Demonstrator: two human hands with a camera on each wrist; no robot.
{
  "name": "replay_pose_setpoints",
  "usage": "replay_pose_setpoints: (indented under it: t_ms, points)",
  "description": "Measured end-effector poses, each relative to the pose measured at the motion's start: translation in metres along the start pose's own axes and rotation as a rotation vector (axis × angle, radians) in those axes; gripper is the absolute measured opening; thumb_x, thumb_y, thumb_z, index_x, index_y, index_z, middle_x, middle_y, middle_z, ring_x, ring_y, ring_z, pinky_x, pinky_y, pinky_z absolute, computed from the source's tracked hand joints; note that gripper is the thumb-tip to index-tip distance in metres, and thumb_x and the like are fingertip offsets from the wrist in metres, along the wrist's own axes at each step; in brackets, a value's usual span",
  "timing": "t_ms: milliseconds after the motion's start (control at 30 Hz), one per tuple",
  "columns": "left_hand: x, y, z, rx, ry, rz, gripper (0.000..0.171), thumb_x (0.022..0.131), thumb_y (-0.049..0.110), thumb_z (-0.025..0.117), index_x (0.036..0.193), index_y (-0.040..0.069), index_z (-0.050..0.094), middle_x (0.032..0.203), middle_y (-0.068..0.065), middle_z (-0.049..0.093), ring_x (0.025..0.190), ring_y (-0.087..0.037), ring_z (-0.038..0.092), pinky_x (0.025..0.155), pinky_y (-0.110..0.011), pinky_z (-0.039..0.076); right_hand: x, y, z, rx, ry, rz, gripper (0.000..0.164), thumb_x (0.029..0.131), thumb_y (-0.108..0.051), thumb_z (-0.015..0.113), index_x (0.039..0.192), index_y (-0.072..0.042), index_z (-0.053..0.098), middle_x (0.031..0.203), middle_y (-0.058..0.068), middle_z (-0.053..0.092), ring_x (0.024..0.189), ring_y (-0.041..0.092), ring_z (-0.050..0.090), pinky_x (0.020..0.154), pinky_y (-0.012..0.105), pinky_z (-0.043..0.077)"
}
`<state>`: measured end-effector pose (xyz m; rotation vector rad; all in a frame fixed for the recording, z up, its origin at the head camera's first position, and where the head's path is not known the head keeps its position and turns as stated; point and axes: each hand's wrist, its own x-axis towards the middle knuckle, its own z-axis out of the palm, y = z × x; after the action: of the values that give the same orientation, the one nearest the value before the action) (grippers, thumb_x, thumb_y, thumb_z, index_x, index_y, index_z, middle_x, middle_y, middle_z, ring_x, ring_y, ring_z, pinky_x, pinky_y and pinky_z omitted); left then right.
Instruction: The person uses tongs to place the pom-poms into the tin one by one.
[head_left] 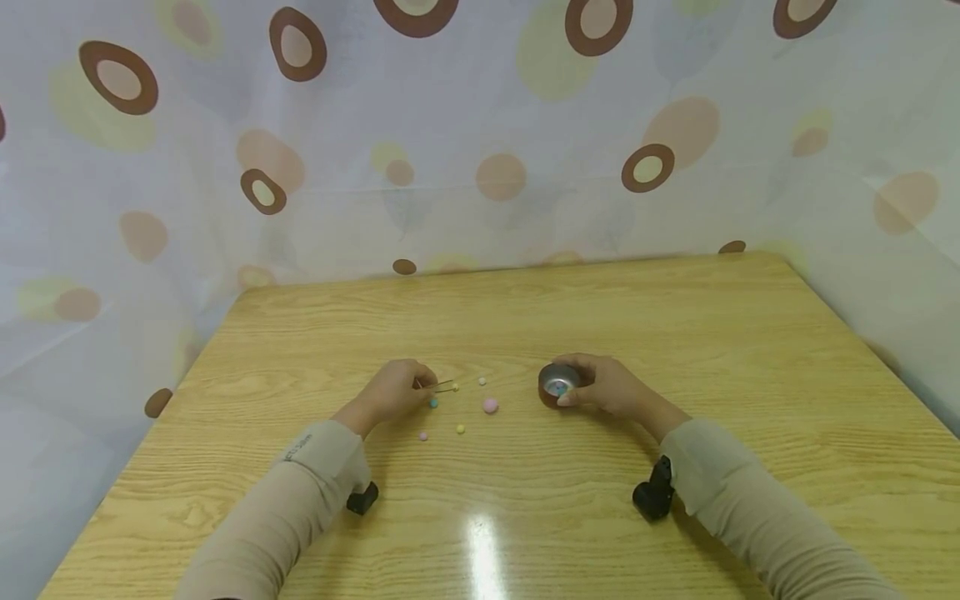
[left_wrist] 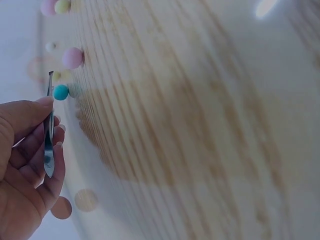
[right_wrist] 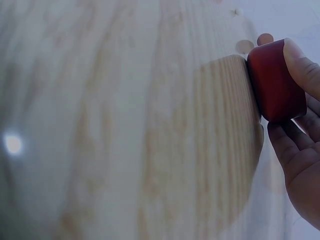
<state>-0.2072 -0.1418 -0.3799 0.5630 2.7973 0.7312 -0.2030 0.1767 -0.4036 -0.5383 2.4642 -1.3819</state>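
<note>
- Cloth (head_left: 450, 108): spotted, hung behind both hands.
- Table (head_left: 525, 508): wood-grained, beneath both hands.
- Left sleeve (head_left: 262, 508): beige; dark lettering on the cuff behind the left hand, too small to read.
- Right sleeve (head_left: 750, 508): beige.
- Left hand (head_left: 397, 388): thumb and fingers pinched on the tweezers.
- Right hand (head_left: 611, 387): thumb and fingers clamped on the cup, well apart from the left.
- Cup (right_wrist: 275, 82): in the right hand's grip; red outside, metallic inside, mouth up. Bluish contents, too small to identify.
- Tweezers (left_wrist: 49, 130): in the left grip, tips pointing toward the right hand; small mark at the rear end, illegible.
- Large pink ball (head_left: 490, 406): between the hands, nearer the left.
- Small balls: one yellow (head_left: 455, 387) at the tweezer tips, whether clamped cannot be told; blue (head_left: 433, 403) just beside the left fingertips; white (head_left: 482, 381) past the tips; second yellow (head_left: 461, 429) and small pink (head_left: 423, 437) on the wearer's side of the left grip.
</note>
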Motion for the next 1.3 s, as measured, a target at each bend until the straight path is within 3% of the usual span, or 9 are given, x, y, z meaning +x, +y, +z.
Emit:
replay_pose_setpoints:
  t_ms: [267,1300]
  points:
    - [0.0024,0.0000,-0.0001,0.012,-0.006,0.040,0.017,0.080,0.011,0.061,0.095,0.003,0.063,0.086,-0.002,0.059,0.080,-0.017,0.054,0.070,-0.028,0.045,-0.0007,-0.0023,-0.0008,0.013,-0.006,0.006,0.066,0.070,-0.025,0.071,0.125,-0.002,0.042,0.118,0.015,0.049,0.104,0.028,0.047,0.087,0.040,0.037]
    - [0.0052,0.0044,-0.0027,0.034,-0.013,0.045,0.016,0.078,0.011,0.063,0.093,0.004,0.064,0.082,-0.002,0.058,0.076,-0.015,0.053,0.068,-0.027,0.044,0.0015,-0.0007,-0.0037,0.028,-0.015,-0.006,0.063,0.072,-0.022,0.070,0.124,-0.001,0.043,0.118,0.016,0.049,0.103,0.028,0.048,0.086,0.040,0.038]
